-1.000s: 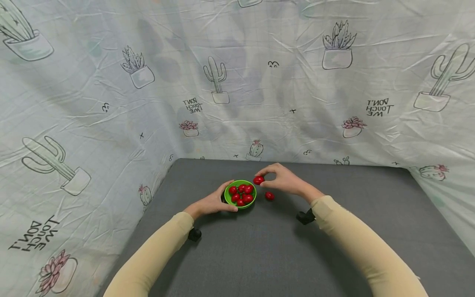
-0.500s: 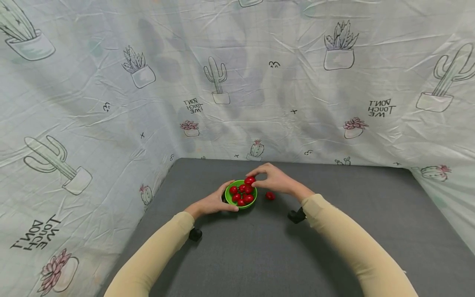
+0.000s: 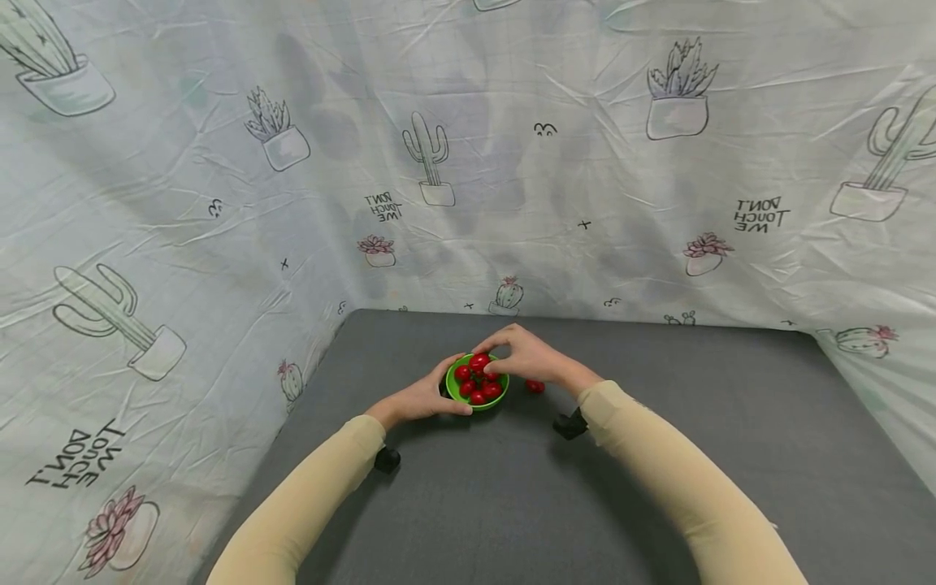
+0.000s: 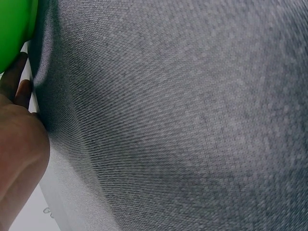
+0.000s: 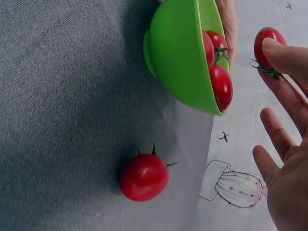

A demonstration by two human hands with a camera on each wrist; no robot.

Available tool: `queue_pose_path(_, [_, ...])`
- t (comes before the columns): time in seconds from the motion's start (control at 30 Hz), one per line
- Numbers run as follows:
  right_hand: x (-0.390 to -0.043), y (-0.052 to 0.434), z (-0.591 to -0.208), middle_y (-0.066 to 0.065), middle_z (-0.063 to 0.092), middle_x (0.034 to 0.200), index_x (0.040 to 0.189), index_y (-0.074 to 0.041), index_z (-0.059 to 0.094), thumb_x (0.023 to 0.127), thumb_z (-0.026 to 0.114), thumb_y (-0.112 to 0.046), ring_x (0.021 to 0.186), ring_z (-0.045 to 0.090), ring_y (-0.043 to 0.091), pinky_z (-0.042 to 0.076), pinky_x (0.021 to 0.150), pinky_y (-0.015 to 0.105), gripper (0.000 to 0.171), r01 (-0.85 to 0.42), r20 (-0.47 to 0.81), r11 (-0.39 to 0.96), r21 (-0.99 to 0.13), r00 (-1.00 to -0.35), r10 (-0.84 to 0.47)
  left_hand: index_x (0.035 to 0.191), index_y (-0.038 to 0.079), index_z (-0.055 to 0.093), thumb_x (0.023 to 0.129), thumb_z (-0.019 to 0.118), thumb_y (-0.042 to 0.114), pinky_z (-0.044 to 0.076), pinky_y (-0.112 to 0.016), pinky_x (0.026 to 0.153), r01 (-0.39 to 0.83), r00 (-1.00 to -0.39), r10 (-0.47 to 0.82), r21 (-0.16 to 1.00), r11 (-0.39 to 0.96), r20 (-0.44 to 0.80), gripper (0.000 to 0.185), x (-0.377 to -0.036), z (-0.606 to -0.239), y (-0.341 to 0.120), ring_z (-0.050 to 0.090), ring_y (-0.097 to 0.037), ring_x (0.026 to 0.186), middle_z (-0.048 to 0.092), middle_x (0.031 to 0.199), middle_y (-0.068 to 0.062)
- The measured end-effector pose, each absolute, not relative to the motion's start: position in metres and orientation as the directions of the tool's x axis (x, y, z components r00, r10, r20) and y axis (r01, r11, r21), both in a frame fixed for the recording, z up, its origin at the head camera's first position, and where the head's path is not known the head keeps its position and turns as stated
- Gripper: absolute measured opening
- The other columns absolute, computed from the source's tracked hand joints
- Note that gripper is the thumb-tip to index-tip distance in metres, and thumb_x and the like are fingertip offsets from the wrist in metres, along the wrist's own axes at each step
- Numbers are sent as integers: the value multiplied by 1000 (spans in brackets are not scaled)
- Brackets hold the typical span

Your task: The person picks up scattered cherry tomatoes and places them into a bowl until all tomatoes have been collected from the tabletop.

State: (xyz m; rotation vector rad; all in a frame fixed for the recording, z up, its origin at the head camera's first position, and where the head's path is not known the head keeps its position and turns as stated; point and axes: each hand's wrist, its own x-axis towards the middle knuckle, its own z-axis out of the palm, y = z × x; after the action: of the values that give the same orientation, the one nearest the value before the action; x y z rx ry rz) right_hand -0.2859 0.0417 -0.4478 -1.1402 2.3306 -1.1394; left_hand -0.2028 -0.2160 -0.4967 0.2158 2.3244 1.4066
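Observation:
A green bowl point(image 3: 475, 400) holding several red cherry tomatoes point(image 3: 483, 392) stands on the grey table point(image 3: 512, 504). My left hand point(image 3: 439, 394) grips the bowl's left side, thumb on the near rim. My right hand point(image 3: 499, 363) pinches one cherry tomato point(image 3: 479, 362) just above the bowl's far right rim. The right wrist view shows that held tomato point(image 5: 268, 43) at a fingertip point(image 5: 284, 55), beyond the bowl point(image 5: 178, 62). A loose tomato point(image 3: 535, 387) lies on the table right of the bowl, also seen as the loose tomato point(image 5: 144, 176). The left wrist view catches only the bowl's edge point(image 4: 12, 29) and my palm point(image 4: 19, 159).
A cactus-print sheet point(image 3: 585, 162) walls in the table at the back and on both sides. Grey tabletop stretches toward me and to the right of the bowl. Black wrist mounts point(image 3: 386, 459) sit under both sleeves.
My right hand has carried the pinched tomato leftward, from beside the bowl to just above it. The left hand, the bowl and the loose tomato have stayed put.

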Motion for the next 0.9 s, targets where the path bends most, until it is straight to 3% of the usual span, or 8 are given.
queue_pose_path(0.9, [-275,18,-456,-2,60,129,125,-22,75,93,78,-25,132,37,26,49,93,51,33,-593,63,368,-716,-580,-812,164,29,12,90,81,34,38,-46,111,-61,-893,370,885,462,-255,101,-201,-497,-217,43,-21,135,33,156,-4])
